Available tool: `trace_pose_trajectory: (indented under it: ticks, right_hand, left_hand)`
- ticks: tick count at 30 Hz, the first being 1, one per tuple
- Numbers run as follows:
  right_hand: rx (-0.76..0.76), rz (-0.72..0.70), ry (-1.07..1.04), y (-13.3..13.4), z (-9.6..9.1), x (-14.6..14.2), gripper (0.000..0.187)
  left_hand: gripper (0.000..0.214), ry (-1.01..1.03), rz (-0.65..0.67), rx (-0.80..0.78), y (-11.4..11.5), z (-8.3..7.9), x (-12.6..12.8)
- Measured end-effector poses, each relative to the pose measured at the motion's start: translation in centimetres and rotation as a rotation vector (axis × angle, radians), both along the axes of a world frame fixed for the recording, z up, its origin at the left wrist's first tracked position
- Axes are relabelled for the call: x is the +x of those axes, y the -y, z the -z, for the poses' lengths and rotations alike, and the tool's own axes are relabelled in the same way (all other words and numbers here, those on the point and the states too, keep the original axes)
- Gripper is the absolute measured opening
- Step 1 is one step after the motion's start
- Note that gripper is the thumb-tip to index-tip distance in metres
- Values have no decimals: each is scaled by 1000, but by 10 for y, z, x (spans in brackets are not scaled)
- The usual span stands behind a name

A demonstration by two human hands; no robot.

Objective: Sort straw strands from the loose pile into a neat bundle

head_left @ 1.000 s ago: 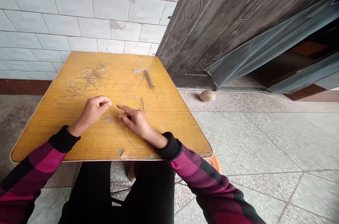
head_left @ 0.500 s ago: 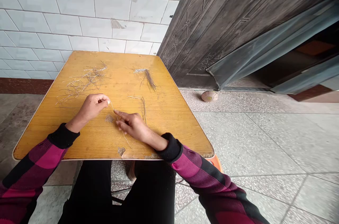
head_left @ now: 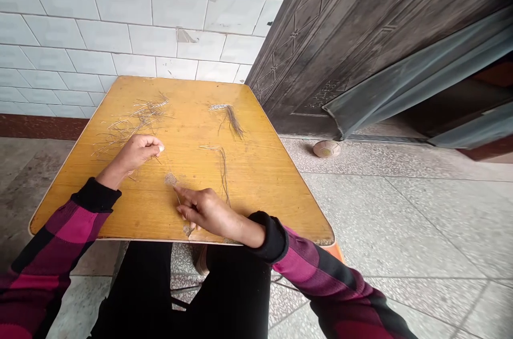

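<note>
Touching thin strands [head_left: 178,197], perhaps metallic, bare hands [head_left: 208,213], chipped tabletop [head_left: 264,168]

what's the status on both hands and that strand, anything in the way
Left hand pinched, contents unclear. Right hand touching thin pale strand, grip unclear. Tangled thin brown and silver strands close beyond left hand, possible snag.
</note>
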State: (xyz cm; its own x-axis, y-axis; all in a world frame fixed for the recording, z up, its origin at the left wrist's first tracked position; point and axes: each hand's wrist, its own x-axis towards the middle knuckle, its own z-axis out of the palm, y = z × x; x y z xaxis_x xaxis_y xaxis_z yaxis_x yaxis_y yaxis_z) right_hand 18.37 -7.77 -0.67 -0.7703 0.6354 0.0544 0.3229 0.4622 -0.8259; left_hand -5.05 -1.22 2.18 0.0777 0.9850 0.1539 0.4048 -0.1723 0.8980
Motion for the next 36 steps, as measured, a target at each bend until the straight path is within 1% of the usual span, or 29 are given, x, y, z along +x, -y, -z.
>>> trace_pose_trajectory:
  ticks: [5, 7, 8, 10, 11, 12, 13, 15, 17, 18, 19, 22, 26, 30, 31, 33, 34, 36]
  right_hand:
    - [-120, -92, 4, 16, -1, 0, 34]
    - [-167, -142, 20, 23, -5, 0, 32]
    - [-164, -184, 24, 25, -8, 1, 30]
    - [-118, -279, 22, 24, -18, 5, 23]
    - [-101, -303, 8, 21, -24, 8, 19]
    - [-112, -297, -10, 15, -30, 11, 16]
    - [-134, -246, -38, 8, -35, 15, 16]
    - [-161, -27, -120, -11, -44, 21, 23]
    - [-64, 203, -176, -32, -48, 24, 25]
    - [-31, 267, -178, -42, -48, 24, 26]
    - [-45, 281, -162, -51, -46, 22, 27]
    - [-182, 243, -137, -64, -36, 10, 32]
    - [-357, 200, -150, -61, -20, -9, 32]
    - [-472, 266, -205, -62, -12, -15, 26]
    - [-484, 290, -209, -65, -13, -12, 24]
    - [-457, 340, -176, -73, -16, -1, 21]
    - [-420, 369, -139, -78, -18, 7, 21]
    - [-310, 434, -27, -87, -23, 25, 22]
  left_hand:
    - [12, 55, -34, 27, -7, -2, -13]
    - [13, 64, -42, 37, -10, -3, -19]
    - [14, 62, -37, 40, -10, -4, -20]
    - [15, 38, 12, 26, -8, -7, -20]
    - [16, 18, 53, 10, -7, -8, -17]
    - [16, 3, 93, -6, -4, -9, -13]
    - [17, -6, 128, -18, -2, -9, -8]
    - [19, 1, 175, -28, 3, -7, 5]
    - [20, 31, 211, -34, 7, -3, 16]
    - [21, 40, 229, -40, 8, 0, 21]
    - [22, 41, 247, -47, 8, 2, 24]
    - [26, 11, 264, -63, 8, 8, 29]
    - [30, 22, 197, -62, 6, 8, 29]
    - [22, 106, 143, -64, 3, 7, 30]
    - [23, 131, 107, -50, 2, 7, 29]
    - [34, 163, 16, 5, 0, 8, 26]
    - [38, 159, -26, 35, -1, 10, 24]
    - [39, 108, -73, 80, -3, 14, 20]
